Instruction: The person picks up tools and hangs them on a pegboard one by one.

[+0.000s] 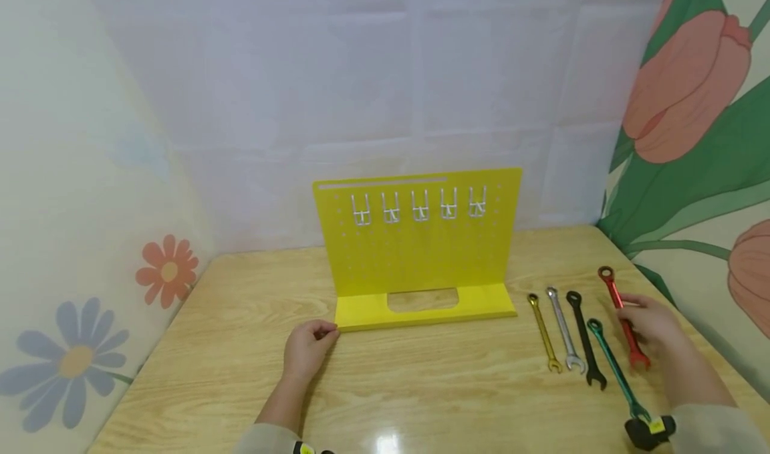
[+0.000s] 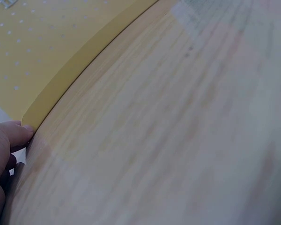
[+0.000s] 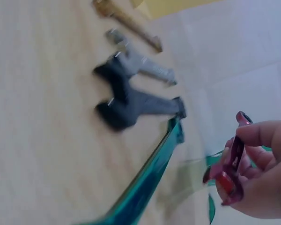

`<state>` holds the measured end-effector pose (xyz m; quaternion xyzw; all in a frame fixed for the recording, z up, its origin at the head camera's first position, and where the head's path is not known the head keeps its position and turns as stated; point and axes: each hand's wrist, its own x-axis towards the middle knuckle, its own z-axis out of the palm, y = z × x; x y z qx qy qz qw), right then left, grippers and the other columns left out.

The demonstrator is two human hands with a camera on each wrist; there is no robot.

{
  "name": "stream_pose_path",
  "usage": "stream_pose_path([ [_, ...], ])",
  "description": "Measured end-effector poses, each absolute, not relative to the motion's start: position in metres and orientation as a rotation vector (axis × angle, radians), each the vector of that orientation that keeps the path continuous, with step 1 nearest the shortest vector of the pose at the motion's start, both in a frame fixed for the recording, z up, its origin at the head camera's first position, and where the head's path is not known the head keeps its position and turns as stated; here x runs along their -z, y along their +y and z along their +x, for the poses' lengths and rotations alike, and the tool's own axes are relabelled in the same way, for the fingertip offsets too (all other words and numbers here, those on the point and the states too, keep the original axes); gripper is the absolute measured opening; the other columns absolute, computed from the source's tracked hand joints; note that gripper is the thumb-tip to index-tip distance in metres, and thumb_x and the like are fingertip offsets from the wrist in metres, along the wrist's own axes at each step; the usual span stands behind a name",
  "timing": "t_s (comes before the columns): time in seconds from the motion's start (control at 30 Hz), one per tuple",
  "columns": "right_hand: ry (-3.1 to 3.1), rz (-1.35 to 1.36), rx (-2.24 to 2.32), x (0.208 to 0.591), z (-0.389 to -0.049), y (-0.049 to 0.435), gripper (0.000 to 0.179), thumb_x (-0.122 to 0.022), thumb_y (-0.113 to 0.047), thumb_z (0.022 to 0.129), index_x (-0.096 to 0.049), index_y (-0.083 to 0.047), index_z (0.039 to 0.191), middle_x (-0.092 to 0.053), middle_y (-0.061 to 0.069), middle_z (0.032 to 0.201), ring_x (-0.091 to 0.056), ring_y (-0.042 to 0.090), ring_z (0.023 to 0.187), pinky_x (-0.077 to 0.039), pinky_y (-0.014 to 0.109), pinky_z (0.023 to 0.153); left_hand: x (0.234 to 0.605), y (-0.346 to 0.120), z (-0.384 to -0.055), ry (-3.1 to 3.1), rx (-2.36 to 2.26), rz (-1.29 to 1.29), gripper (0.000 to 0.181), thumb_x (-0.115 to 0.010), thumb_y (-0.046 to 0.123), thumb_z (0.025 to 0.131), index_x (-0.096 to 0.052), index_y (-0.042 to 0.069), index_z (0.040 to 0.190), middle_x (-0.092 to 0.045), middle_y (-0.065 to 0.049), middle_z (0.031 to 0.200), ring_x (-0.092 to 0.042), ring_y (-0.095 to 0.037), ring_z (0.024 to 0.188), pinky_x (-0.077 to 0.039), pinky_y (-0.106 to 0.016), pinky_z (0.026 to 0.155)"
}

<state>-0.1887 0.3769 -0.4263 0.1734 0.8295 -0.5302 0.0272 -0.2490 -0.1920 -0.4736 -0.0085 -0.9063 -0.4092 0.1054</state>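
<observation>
My right hand (image 1: 652,320) grips a red combination wrench (image 1: 619,301) by its shank, ring end pointing away from me. In the right wrist view the open jaw end of that wrench (image 3: 228,183) tilts toward the camera, close to the thumb. My left hand (image 1: 308,352) pinches the left front corner of the yellow pegboard stand (image 1: 421,257) between thumb and fingers. Left of the red wrench lie a green wrench (image 1: 615,360), a black wrench (image 1: 583,333), a silver wrench (image 1: 562,323) and a gold wrench (image 1: 544,330).
Several silver wire hooks (image 1: 420,206) line the upper part of the pegboard, with nothing hanging on them. The wood-grain table (image 1: 421,380) meets a white sheet-covered wall (image 1: 373,73) behind and flower-painted walls (image 1: 710,193) on both sides.
</observation>
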Motion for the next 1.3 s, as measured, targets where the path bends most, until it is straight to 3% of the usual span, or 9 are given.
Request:
stream_pose_path([
  [0.13,2.573,0.458,1.666,0.417,-0.190,0.370,0.059,-0.044,-0.014,0.101,-0.019,0.015,0.146,-0.055,-0.006,0.098,-0.054,0.001,0.079,-0.050,0.024,0.070,0.475,-0.193,-0.249,-2.668,1.216,-0.028,0.009,-0.073,0.009,0.086,-0.076,0.003,0.091,-0.073,-0.010,0.088,-0.058,-0.013,0.077,-0.046,-0.023,0.069],
  [0.2,2.554,0.406,1.737,0.414,-0.191,0.366,0.049,-0.045,-0.014,0.102,-0.028,0.009,0.142,-0.055,-0.009,0.097,-0.056,0.001,0.080,-0.051,0.024,0.071,0.475,-0.193,-0.249,-2.663,1.219,-0.030,0.008,-0.073,0.009,0.085,-0.076,0.003,0.091,-0.073,-0.009,0.088,-0.058,-0.012,0.077,-0.046,-0.023,0.070],
  [0.33,2.475,0.317,1.928,0.408,-0.192,0.354,0.023,-0.049,-0.011,0.101,-0.044,-0.019,0.121,-0.052,-0.014,0.092,-0.056,0.002,0.080,-0.052,0.022,0.071,0.475,-0.194,-0.249,-2.650,1.215,-0.052,0.008,-0.074,0.008,0.085,-0.076,0.003,0.090,-0.073,-0.010,0.087,-0.059,-0.012,0.077,-0.046,-0.023,0.069],
  [0.47,2.422,0.254,2.043,0.400,-0.195,0.338,0.026,-0.051,-0.009,0.100,-0.043,-0.031,0.112,-0.050,-0.013,0.092,-0.055,0.001,0.080,-0.053,0.021,0.071,0.474,-0.195,-0.249,-2.644,1.217,-0.067,0.008,-0.074,0.007,0.084,-0.076,0.003,0.091,-0.074,-0.010,0.088,-0.060,-0.013,0.078,-0.047,-0.022,0.069],
  [1.3,2.264,0.013,2.371,0.357,-0.231,0.229,0.029,-0.054,-0.005,0.098,-0.048,-0.030,0.112,-0.052,-0.011,0.091,-0.054,0.002,0.083,-0.051,0.019,0.074,0.475,-0.194,-0.248,-2.643,1.228,-0.048,0.007,-0.073,0.007,0.084,-0.076,0.003,0.089,-0.074,-0.010,0.087,-0.059,-0.012,0.077,-0.047,-0.022,0.069],
])
